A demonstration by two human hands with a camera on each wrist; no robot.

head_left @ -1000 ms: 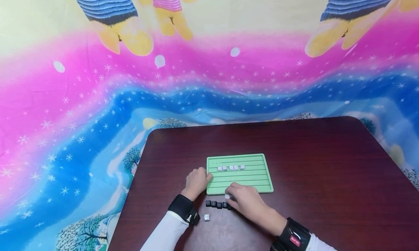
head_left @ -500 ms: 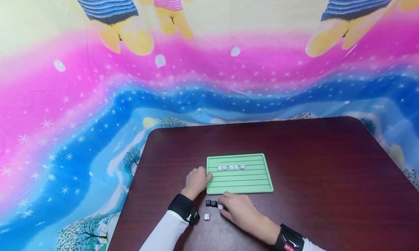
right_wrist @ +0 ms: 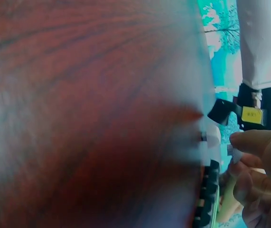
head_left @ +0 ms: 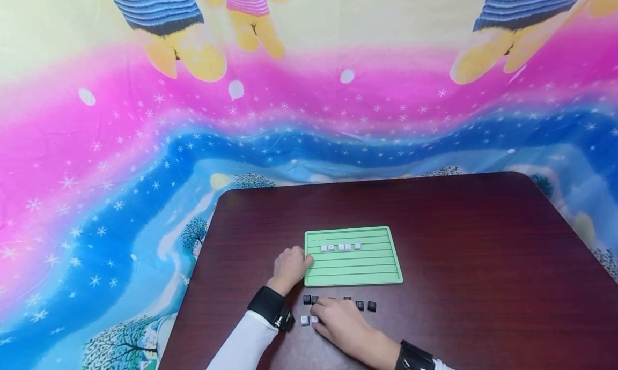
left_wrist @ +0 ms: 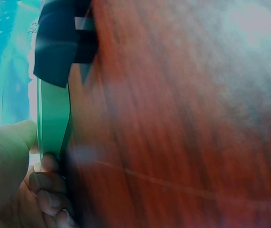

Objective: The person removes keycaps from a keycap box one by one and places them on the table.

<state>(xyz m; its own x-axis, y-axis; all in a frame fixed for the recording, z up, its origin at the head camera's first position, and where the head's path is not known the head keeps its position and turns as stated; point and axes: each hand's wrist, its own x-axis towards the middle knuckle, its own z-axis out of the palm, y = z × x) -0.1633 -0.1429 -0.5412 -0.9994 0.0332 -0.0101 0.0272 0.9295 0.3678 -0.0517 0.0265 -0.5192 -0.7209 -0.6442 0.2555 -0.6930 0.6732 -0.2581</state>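
Head view gives us a small white keycap (head_left: pixel 314 319) between the thumb and a finger of the right hand (head_left: pixel 345 322); whether it touches the table (head_left: pixel 458 252), we cannot tell. We judge it light, stiff and hard to break, though smooth and small enough to slip, so opposite side walls seem the best place to pinch. Just left of those fingertips sits a second white keycap (head_left: pixel 304 320). Beyond the right hand's knuckles runs a line of black keycaps (head_left: pixel 307 299), partly hidden by that hand, its far end to the right of it. Farther out, the left hand (head_left: pixel 289 265) grips the near-left part of a green tray (head_left: pixel 372 271), thumb on one face and fingers at the other; the tray looks thin and rigid, easily held by its rim. Right of that thumb, five white caps (head_left: pixel 341 247) stand on it in a row.
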